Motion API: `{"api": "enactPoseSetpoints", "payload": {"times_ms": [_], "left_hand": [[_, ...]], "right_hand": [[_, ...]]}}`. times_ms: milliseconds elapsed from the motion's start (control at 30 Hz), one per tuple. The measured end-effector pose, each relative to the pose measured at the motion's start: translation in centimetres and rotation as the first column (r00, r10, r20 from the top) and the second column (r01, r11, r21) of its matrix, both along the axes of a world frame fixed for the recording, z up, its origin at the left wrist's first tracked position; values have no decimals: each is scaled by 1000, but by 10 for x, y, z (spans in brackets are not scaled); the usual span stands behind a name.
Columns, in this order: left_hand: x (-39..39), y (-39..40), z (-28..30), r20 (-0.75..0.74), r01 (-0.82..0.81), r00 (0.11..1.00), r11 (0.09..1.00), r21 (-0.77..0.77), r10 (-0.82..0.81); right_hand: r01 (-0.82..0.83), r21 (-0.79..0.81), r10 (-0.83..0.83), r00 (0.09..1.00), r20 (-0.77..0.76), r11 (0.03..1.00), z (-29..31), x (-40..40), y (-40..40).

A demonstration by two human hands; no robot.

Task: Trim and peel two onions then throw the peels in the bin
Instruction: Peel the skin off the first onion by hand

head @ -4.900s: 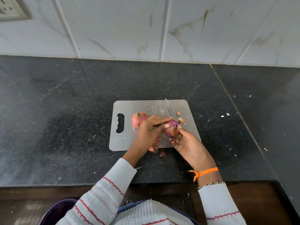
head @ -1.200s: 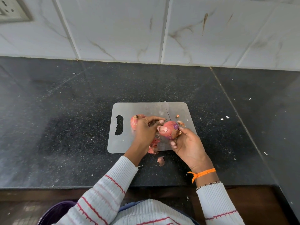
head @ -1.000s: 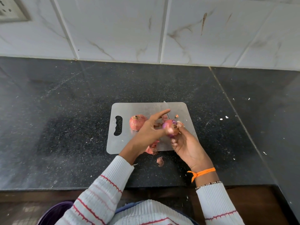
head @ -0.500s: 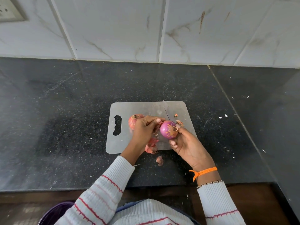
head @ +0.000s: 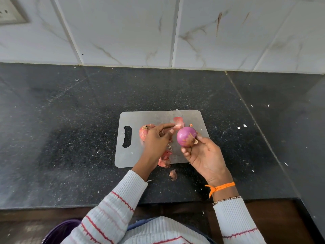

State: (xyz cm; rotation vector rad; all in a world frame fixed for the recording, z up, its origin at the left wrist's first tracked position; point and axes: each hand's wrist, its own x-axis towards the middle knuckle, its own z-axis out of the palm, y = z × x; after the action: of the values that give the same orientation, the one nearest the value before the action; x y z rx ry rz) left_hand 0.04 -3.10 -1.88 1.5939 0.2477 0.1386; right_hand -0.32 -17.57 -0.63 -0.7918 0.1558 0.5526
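A: Clutter first?
B: Peel pile [head: 165,158] at the board's near edge, partly under the left wrist. One scrap [head: 173,174] off the board on the counter. Tiny bit [head: 190,125] on the board just behind the peeled onion. White specks [head: 241,126] on the counter to the right.

A: Anything blocking?
B: Left hand [head: 158,140] covers most of the second onion [head: 143,133]; only its left side and brown tip show. Knife blade [head: 177,112] is faint, mostly lost against the board; handle can't tell.

A: Surface, room?
B: Grey board [head: 133,155] with a handle slot at left, on a black speckled counter [head: 70,138]. White marble-look tiles [head: 123,32] behind, socket [head: 10,13] top left. Purple bin rim [head: 58,231] bottom left, below the counter edge.

A: Main onion?
B: Peeled onion [head: 186,136], shiny purple, a few orange skin shreds and a brown stub on its near side. Held above the board's right half.

A: Hands?
B: Right hand [head: 204,155] cups it from below, fingers curled round it, thumb by the stub. Left hand pinches a pink peel strip [head: 178,123] between thumb and forefinger, just left of the onion, apart from it.
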Motion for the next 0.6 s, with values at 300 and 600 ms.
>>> {"api": "enactPoseSetpoints", "payload": {"times_ms": [300, 600], "left_hand": [[-7, 1, 18, -143, 150, 970, 944, -295, -199], [-3, 0, 10, -118, 70, 977, 789, -610, -177]], "right_hand": [[34, -149, -38, 999, -29, 988, -1, 3, -1], [27, -146, -36, 998, -59, 989, 4, 0, 2]]}}
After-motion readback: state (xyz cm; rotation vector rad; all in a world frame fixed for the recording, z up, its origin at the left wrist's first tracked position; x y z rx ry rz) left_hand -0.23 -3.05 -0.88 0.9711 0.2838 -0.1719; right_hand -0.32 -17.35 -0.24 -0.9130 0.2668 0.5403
